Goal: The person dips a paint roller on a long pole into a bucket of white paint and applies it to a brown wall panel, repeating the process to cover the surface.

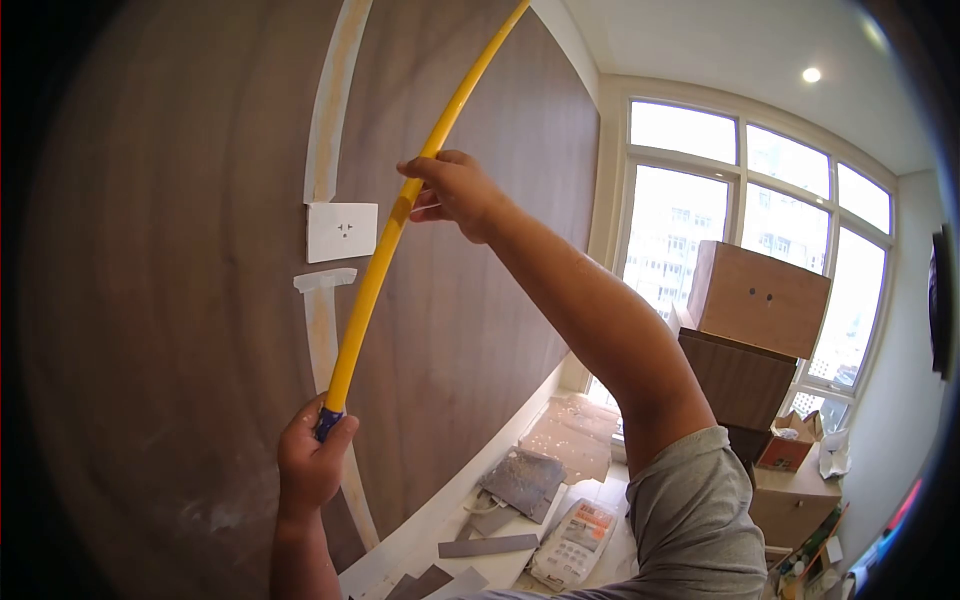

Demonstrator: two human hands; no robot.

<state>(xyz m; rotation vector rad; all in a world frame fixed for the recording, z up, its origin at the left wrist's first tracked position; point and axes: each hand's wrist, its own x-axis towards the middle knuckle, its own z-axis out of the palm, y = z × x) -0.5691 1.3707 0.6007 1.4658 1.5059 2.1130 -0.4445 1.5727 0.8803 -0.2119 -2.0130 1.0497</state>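
A long yellow pole [365, 310] slants up and to the right in front of a brown wood-grain wall panel [180, 250]. Its blue lower end is in my left hand [318, 460], with the fingers wrapped round it. Higher up, my right hand [450, 192] grips the pole between thumb and fingers. Just left of the pole is a white wall socket [342, 232]. A pale vertical strip [333, 110] runs above the socket, and a piece of whitish tape [325, 280] crosses the strip below it. The pole's top end leaves the frame.
Stacked wooden boxes [765, 298] stand at the right before tall windows [680, 220]. On the floor below lie a white bag [572, 545], a grey sheet [524, 482], a narrow grey strip [488, 546] and cardboard [570, 436]. A red box [785, 452] sits near the boxes.
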